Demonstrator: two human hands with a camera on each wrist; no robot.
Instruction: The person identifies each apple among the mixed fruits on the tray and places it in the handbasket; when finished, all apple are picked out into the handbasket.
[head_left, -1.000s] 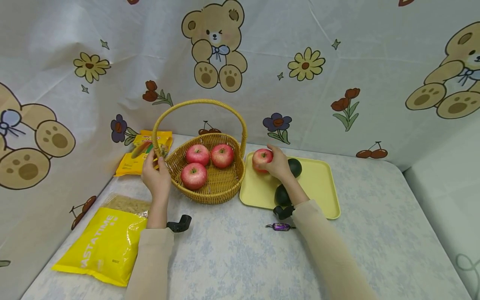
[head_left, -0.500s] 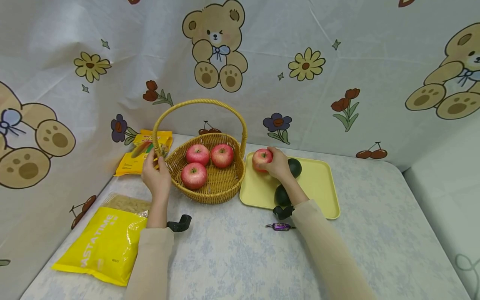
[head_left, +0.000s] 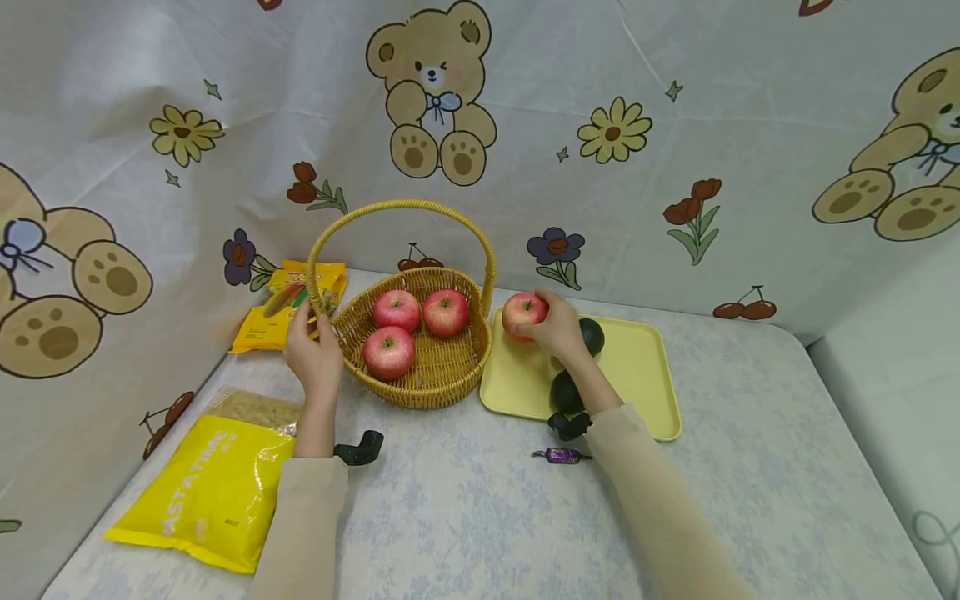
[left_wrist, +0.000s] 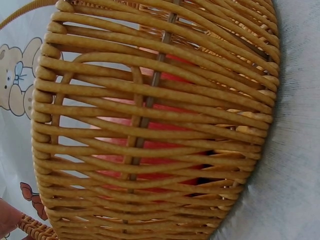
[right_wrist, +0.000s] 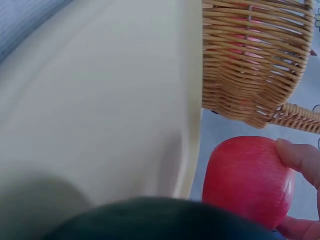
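My left hand [head_left: 313, 354] holds the wicker basket's handle [head_left: 399, 203] low on its left side. Inside the woven basket [head_left: 442, 392] lie three red apples [head_left: 388, 352] toward the back and left. With thumb and fingers my right hand [head_left: 558, 331] grips another red apple [head_left: 522, 313], over the left back part of the pale yellow tray [head_left: 517, 392]. In the right wrist view this apple [right_wrist: 247, 182] appears beyond the tray's rim, near the basket [right_wrist: 250, 65]. Two dark green rounded fruits [head_left: 566, 393] rest on the tray, partly hidden by my right hand and forearm.
A yellow pasta bag [head_left: 210, 492] lies at the front left, and another yellow packet [head_left: 258, 329] sits behind the basket's left side. One purple wrapped candy [head_left: 562, 455] lies in front of the tray. A printed cloth [head_left: 510, 242] hangs close behind.
My right hand has raised the apple slightly from the tray and shifted it a little backward. My left hand stays on the basket handle.
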